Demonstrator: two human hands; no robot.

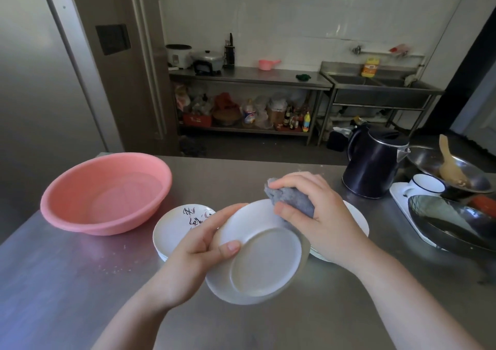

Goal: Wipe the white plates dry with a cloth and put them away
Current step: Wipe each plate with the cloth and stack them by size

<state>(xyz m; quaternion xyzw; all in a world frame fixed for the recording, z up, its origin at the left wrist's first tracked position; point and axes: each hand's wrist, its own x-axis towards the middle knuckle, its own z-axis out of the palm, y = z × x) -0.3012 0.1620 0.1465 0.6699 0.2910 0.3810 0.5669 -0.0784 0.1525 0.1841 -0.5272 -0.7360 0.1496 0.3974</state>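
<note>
Spreading across the whole near half of the room is a brushed stainless-steel worktable (80,282), and on its far left sits a round pink plastic basin (107,192). At the far right stands a dark blue electric kettle (371,165). Nearer, to the left of centre, a stack of white plates (171,233) rests on the steel, the top one showing painted markings; another white plate (358,222) lies mostly hidden behind the right hand.

Held above the table at centre, tilted with its underside toward the person, is a plain white round plate (257,253). Their left hand (200,253) clasps its left rim, thumb on the base. Their right hand (319,215) is clenched around a bunched grey cloth (288,199), which is pressed to the plate's far rim.

Drying seems to be the step in hand. Next, I would judge, the cloth must travel around the rim and base, then the plate needs turning over.
</note>
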